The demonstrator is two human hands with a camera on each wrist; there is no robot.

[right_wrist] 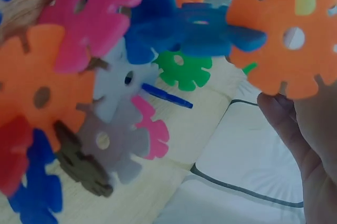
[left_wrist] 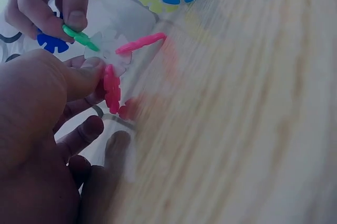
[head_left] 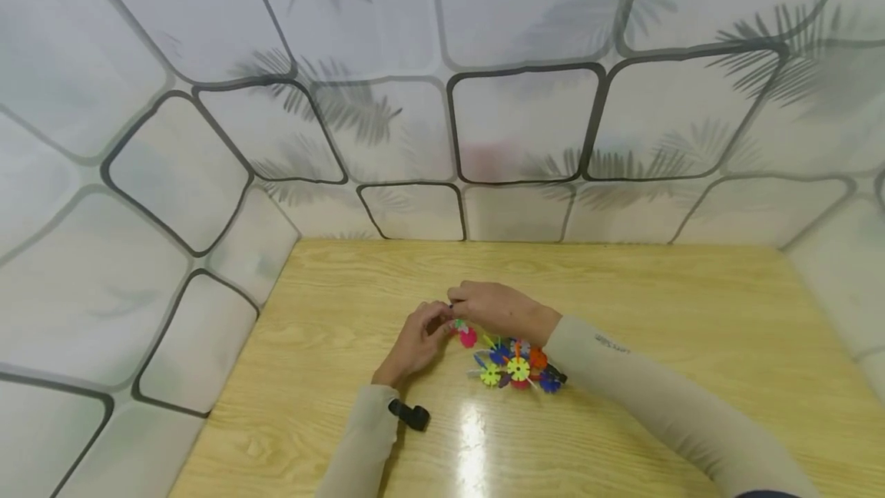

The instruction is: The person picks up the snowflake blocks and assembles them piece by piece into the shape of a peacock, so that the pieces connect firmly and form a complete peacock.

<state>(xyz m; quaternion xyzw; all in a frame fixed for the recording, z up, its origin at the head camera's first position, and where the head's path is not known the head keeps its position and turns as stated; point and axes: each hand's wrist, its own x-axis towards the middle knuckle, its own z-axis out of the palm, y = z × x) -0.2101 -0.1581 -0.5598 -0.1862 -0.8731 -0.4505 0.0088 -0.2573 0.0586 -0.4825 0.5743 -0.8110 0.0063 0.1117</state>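
My left hand point(head_left: 418, 340) pinches a small cluster of notched plastic discs between thumb and fingers. In the left wrist view a clear white disc point(left_wrist: 122, 60) is at its middle, with a pink disc point(left_wrist: 139, 43) and a second pink disc point(left_wrist: 112, 91) slotted into its edge. A green disc point(left_wrist: 80, 38) sticks out of the white one toward my right hand point(head_left: 498, 310). The right fingers pinch a dark blue disc point(left_wrist: 52, 43), partly hidden behind them, against the green disc's outer end. Both hands meet just above the table.
A heap of interlocked discs in many colours point(head_left: 518, 367) lies right of the left hand, beside the right forearm. Up close, an orange disc point(right_wrist: 263, 40) and a grey disc point(right_wrist: 113, 142) show. A patterned curtain wall point(head_left: 525, 125) borders the wooden table point(head_left: 622, 283).
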